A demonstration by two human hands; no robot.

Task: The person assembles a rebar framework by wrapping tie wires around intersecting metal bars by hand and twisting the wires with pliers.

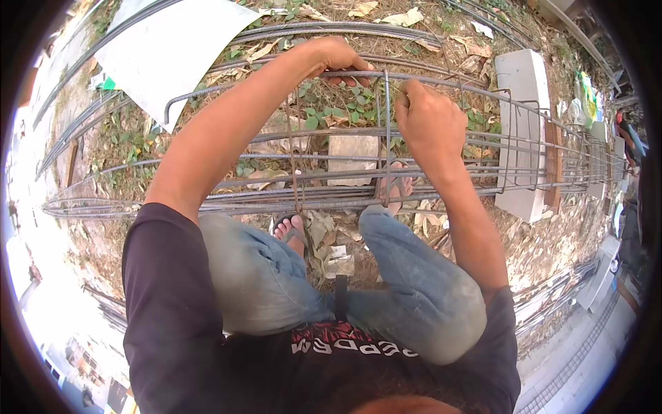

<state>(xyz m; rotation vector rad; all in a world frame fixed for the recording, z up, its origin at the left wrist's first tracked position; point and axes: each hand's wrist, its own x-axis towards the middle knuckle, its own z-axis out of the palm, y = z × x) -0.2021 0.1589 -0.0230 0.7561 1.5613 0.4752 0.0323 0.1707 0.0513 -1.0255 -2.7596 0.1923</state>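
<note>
A long steel reinforcing bar (214,90), bent into a hook at its left end, runs across the top of a rebar cage. My left hand (338,56) has its fingers curled round this bar. Just right of a square stirrup (387,127), my right hand (433,119) is closed close to the same bar. What its fingers pinch, if anything, is hidden. Nearer my knees lies a bundle of lower bars (255,201), with another thin rusty stirrup (292,148) standing round the bars at the left.
A pale concrete block (520,155) sits under the cage at the right, beside more stirrups (589,162). At upper left lies a white sheet (176,48). Loose bars (310,29) cross the leafy ground beyond. My sandalled feet (293,231) are under and near the cage.
</note>
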